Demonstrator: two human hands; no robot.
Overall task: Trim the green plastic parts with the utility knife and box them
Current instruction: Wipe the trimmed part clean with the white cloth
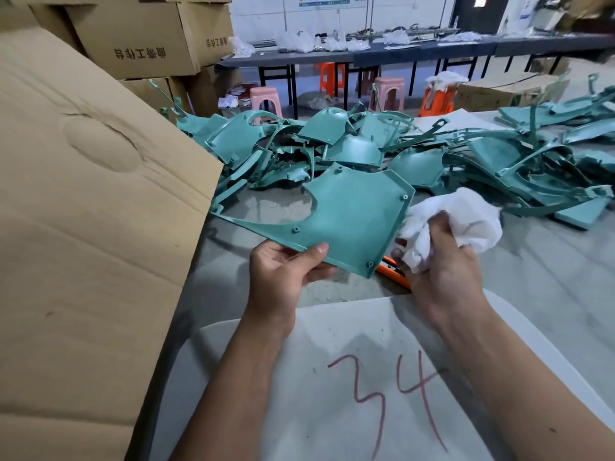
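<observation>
Green part (pixel 352 214) gripped in my left hand (pixel 286 271); right hand (pixel 442 267) clutches white rag (pixel 466 217); box (pixel 93 227) contents hidden.

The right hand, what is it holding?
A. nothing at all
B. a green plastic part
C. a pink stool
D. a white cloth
D. The right hand has its fingers curled round a crumpled white cloth, while the flat green plastic part is held by the left hand.
</observation>
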